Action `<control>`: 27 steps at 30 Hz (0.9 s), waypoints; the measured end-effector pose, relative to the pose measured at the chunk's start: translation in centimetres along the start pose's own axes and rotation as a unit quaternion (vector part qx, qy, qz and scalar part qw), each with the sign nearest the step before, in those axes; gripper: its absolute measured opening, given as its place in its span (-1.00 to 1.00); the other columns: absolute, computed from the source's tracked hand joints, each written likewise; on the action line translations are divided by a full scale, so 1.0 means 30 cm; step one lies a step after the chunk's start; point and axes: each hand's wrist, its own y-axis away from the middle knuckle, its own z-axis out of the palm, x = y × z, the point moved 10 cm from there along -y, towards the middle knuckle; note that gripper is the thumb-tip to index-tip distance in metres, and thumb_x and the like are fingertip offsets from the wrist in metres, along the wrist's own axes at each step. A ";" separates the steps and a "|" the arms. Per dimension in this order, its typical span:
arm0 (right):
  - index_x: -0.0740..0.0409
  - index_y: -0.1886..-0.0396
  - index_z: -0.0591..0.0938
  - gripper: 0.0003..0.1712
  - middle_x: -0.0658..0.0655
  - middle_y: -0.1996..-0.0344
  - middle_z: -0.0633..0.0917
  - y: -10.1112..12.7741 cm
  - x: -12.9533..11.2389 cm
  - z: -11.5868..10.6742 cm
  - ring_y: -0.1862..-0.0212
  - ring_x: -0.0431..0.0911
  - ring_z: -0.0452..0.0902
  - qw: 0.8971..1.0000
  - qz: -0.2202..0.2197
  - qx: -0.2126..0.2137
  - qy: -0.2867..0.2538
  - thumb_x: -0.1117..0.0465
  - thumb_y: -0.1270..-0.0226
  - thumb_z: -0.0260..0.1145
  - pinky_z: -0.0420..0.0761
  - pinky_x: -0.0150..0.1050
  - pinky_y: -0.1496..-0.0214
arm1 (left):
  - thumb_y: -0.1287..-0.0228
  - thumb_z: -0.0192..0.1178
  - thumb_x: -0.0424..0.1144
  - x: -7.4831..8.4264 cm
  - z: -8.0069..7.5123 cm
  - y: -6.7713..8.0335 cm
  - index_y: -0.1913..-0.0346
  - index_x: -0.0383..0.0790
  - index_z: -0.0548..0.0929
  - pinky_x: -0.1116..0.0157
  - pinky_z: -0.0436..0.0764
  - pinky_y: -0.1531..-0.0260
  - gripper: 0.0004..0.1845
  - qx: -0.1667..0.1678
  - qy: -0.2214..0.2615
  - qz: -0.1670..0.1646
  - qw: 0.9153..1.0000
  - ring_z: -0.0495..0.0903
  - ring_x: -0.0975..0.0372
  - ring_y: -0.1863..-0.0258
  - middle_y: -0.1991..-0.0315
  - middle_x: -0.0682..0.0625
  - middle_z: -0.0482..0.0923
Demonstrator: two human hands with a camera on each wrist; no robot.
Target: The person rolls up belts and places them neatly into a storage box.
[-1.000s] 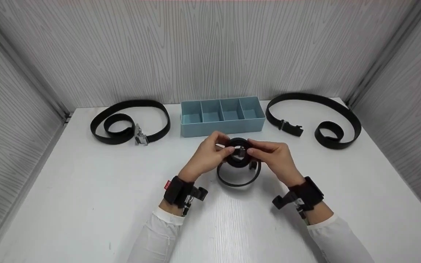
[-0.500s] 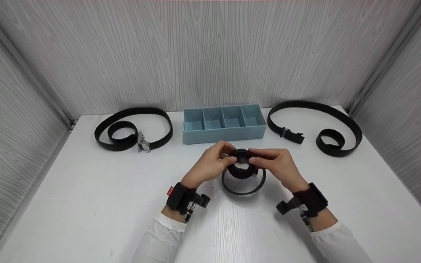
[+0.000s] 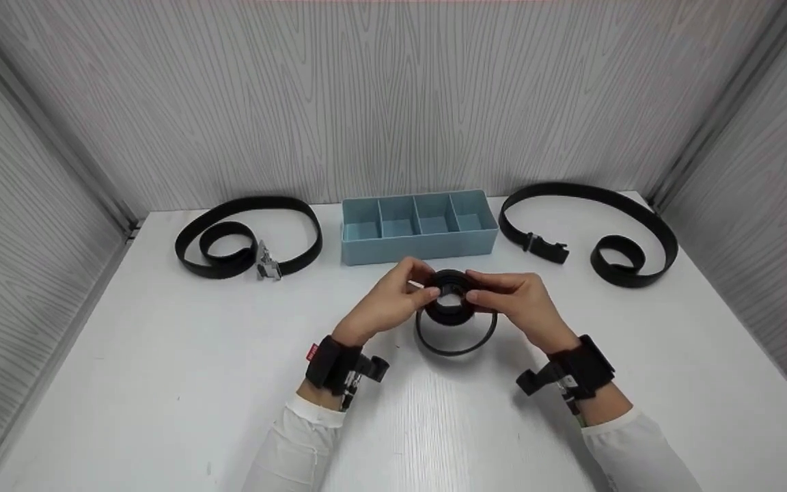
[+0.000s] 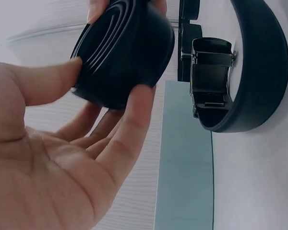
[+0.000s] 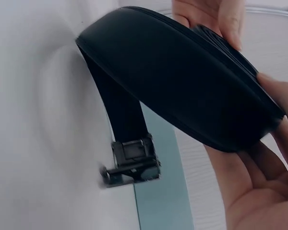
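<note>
Both hands hold a black belt [image 3: 449,318] above the table, most of it wound into a tight coil. My left hand [image 3: 388,301] pinches the coil's left side, its thumb on the near face in the left wrist view. On the opposite side, the fingers of my right hand [image 3: 525,305] grip the coil. A loose loop of the same belt hangs below the coil. Its dark metal buckle [image 5: 134,160] shows at the strap's end in the right wrist view; in the head view I cannot make it out.
Behind the hands stands a blue box [image 3: 419,247] with several compartments. Left of it lies a loosely curled black belt [image 3: 301,262] with a silver buckle. Another black belt [image 3: 667,239] with a dark buckle lies to the right. Pale walls enclose the white table [image 3: 161,383].
The coil has turned between the fingers, and the strap end seen inside its hole has shifted. The buckle, visible by the right fingers a second ago, is now out of sight in the head view.
</note>
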 end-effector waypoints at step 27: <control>0.32 -0.24 0.67 -0.49 0.25 -0.08 0.76 0.001 -0.017 -0.016 -0.05 0.04 0.76 0.999 -0.029 0.041 -0.015 0.30 -0.31 0.54 0.71 -0.11 -0.07 | -0.56 0.21 -0.28 0.011 -0.016 -0.008 -0.27 -0.34 0.48 0.16 0.65 -0.07 -0.65 0.038 0.004 0.014 0.999 0.69 0.03 -0.11 -0.19 -0.22 0.56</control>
